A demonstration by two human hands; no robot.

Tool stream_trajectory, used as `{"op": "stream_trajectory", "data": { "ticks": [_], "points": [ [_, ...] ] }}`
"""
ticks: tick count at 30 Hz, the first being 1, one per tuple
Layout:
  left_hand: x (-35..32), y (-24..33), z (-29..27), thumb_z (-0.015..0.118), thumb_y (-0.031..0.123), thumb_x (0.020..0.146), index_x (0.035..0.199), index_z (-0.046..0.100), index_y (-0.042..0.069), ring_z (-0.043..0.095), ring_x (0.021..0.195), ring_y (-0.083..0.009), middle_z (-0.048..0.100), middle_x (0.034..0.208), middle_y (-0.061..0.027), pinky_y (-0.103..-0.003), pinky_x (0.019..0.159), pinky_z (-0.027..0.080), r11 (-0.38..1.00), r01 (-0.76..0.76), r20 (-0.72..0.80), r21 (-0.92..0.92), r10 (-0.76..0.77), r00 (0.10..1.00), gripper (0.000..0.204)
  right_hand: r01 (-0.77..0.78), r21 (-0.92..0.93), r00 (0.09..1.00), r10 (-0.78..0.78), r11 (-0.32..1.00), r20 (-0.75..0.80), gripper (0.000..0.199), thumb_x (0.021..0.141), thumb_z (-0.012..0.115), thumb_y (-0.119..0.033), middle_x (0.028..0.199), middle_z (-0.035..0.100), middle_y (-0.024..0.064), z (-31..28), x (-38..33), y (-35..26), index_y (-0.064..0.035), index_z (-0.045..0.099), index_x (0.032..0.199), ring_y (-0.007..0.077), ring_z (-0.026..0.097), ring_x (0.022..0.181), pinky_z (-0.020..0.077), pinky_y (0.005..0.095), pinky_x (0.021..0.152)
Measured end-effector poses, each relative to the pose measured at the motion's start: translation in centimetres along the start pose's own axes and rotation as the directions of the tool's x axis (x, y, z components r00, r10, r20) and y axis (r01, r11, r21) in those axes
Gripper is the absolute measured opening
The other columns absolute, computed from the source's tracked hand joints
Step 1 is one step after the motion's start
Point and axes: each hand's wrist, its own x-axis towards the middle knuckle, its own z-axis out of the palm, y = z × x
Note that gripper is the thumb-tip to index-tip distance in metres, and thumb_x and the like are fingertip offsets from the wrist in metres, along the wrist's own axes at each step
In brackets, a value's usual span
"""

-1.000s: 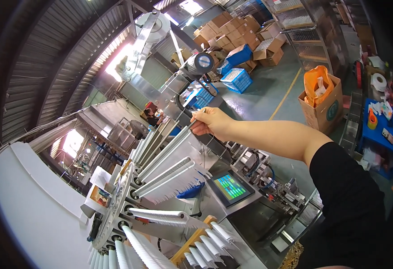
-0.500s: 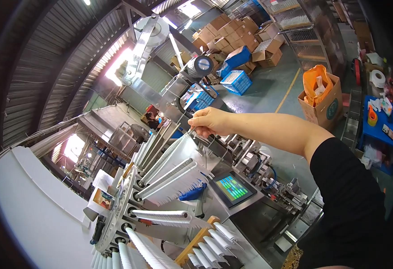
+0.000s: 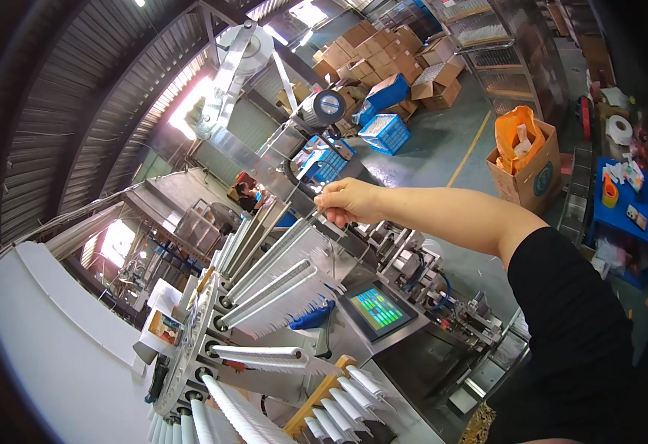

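My right hand (image 3: 347, 201) reaches in from the right with its fingers pinched together. They are at the outer end of a metal rod (image 3: 283, 240) that carries a row of thin white sheets. What lies between the fingertips is too small to make out. Below it, another rod holds a thick row of white sheets (image 3: 287, 300) with fringed-looking lower edges. Further loaded rods (image 3: 261, 355) fan out from a round metal hub (image 3: 194, 351) on the left. My left hand is not in view.
A control screen (image 3: 378, 309) sits right of the rods, beside machine parts (image 3: 420, 266). Rolled white pieces hang on a wooden rack (image 3: 313, 403) below. Cardboard boxes (image 3: 375, 55), a blue crate (image 3: 385, 135), a box with an orange bag (image 3: 524, 166) and a wire shelf (image 3: 498, 55) stand beyond.
My right hand stays pinched at the rod end. The white sheets there hung spread out and now lie straighter along the rod. The view has shifted slightly.
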Motion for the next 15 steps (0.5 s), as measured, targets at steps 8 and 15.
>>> {"op": "stream_trajectory", "data": {
  "ticks": [8, 15],
  "points": [
    [-1.4, -4.0, 2.4, 0.057, 0.038, 0.078, 0.128, 0.039, 0.004, 0.036, 0.123, -0.034, 0.046, 0.124, -0.0209, -0.054, 0.091, 0.036, 0.996, 0.041, 0.272, 0.083, -0.062, 0.96, 0.063, 0.1, -0.002, 0.977, -0.098, 0.995, -0.19, 0.021, 0.083, 0.056, -0.023, 0.075, 0.061, 0.0077, -5.6, -6.6, -5.5, -0.0056, 0.058, 0.094, 0.0148, 0.061, 0.06, 0.0516, 0.0283, 0.054],
    [0.7, 1.1, -0.9, 0.062, 0.03, 0.073, 0.122, 0.044, 0.0, 0.048, 0.108, -0.037, 0.049, 0.12, -0.021, -0.05, 0.095, 0.033, 0.996, 0.086, 0.196, -0.031, -0.078, 0.977, 0.06, 0.271, 0.221, 0.952, -0.226, 0.937, -0.209, 0.019, 0.084, 0.051, -0.024, 0.068, 0.058, 0.004, -13.9, -26.1, -4.4, -0.0067, 0.058, 0.084, 0.0121, 0.058, 0.062, 0.0501, 0.0251, 0.054]
  ]
}}
